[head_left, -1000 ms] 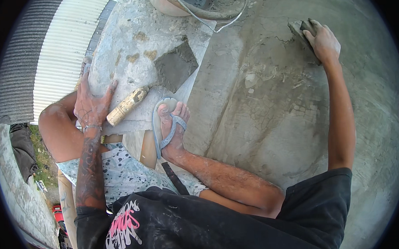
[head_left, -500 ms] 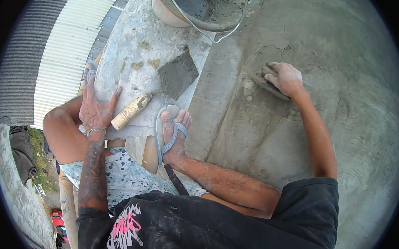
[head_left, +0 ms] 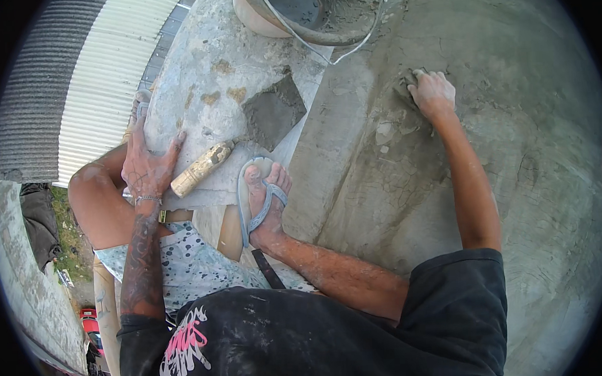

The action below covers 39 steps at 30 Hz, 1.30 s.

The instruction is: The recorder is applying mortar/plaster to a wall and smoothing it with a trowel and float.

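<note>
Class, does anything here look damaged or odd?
Yes: near the right hand, the grey cement surface shows thin cracks and pale patches. They look odd because they break up its otherwise grey coat.

A pale grey slab (head_left: 176, 106), blotched with tan patches, is overlaid by a trowel (head_left: 271, 115), its blade coated in mortar and its worn handle angled toward the near edge. A bucket (head_left: 258, 14) is stood at the far end; the left-hand edge is covered by the spread left hand (head_left: 151, 166).

White corrugated sheet (head_left: 108, 75), dark cloth (head_left: 39, 225)
</note>
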{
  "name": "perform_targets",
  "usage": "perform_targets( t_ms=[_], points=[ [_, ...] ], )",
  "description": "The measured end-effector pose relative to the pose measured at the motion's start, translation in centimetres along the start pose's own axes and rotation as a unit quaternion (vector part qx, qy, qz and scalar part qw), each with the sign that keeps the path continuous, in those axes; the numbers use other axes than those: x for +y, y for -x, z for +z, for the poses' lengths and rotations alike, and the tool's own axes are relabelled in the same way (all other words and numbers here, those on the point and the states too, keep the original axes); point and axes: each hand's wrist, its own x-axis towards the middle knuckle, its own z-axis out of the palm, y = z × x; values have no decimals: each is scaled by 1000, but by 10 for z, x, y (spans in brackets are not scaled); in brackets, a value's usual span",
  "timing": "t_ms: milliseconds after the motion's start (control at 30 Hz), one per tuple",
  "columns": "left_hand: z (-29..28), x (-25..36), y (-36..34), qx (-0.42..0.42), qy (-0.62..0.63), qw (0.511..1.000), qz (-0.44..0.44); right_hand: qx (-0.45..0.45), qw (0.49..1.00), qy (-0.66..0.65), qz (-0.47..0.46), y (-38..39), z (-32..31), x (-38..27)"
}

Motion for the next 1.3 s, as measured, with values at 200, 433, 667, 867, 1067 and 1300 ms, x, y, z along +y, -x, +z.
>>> perform_targets(
  t_ms=[200,433,667,867,1067,1300],
  points=[
    [-4,0,0,3,-7,1000,-3,-219,969,-107,-52,33,-25,-14],
    [-3,1,0,-19,-6,1000,-14,115,987,-19,111,-38,-48,51],
    [3,-1,-5,-20,-25,999,-25,-23,998,31,44,-71,12,10],
    [3,-2,-2,20,-25,999,2,4,999,0,-52,-21,34,-26],
    [-4,-1,0,6,-11,1000,7,-168,973,-103,-118,31,12,-49],
    [-3,-1,0,-10,-8,1000,-15,143,989,17,-28,-14,-28,36]
  ],
)
